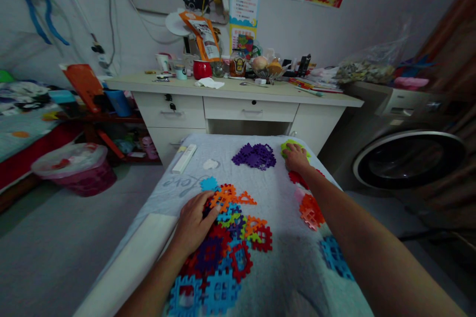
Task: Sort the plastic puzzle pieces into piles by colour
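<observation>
A heap of flat plastic interlocking tiles (pixel 230 237) in orange, blue, red and purple lies on a cloth-covered surface (pixel 282 267). My left hand (pixel 193 223) rests on the heap's left side, fingers curled over an orange tile. My right hand (pixel 296 157) reaches far across and lies on a pile of green tiles (pixel 292 146) at the far right corner, fingers bent over them. Sorted piles lie nearby: purple tiles (pixel 255 155), red tiles (pixel 297 178), orange tiles (pixel 311 210) and blue tiles (pixel 334 256).
A white remote control (pixel 184 158) and a small white scrap (pixel 210 164) lie at the far left of the cloth. Beyond stands a cluttered desk (pixel 238 91). A washing machine (pixel 409 153) is on the right, a pink bin (pixel 74 168) on the left floor.
</observation>
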Available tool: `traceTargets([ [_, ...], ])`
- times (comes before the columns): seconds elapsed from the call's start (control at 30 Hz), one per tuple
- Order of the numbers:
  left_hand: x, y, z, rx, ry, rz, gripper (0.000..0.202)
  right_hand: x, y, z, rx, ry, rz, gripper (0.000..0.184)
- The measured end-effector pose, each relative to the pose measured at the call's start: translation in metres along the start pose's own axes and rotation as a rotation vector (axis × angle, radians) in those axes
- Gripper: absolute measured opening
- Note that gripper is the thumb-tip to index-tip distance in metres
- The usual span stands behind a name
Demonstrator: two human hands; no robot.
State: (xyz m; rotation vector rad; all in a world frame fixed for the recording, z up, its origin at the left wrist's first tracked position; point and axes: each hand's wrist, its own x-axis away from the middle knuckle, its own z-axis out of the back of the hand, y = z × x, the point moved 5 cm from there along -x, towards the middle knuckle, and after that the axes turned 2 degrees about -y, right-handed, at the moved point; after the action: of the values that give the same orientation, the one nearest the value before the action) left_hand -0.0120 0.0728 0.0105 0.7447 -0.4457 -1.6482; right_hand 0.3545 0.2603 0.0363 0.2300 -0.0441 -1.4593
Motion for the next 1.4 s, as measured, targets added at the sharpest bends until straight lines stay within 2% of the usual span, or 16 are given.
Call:
traceTargets([
  [0.17, 0.000, 0.000, -0.001, -0.012, 0.001, -0.002, 0.047, 0.000, -0.002, -0.005, -0.001, -0.005, 0.014, 0.048],
  [1.2, 0.000, 0.001, 0.002, 0.007, 0.023, -0.012, 0.044, -0.002, -0.005, -0.004, 0.038, -0.074, -0.018, 0.050],
  [1.4, 0.000, 0.002, 0.002, 0.008, 0.016, -0.013, 0.044, 0.000, -0.019, 0.005, -0.025, -0.024, -0.012, 0.048],
])
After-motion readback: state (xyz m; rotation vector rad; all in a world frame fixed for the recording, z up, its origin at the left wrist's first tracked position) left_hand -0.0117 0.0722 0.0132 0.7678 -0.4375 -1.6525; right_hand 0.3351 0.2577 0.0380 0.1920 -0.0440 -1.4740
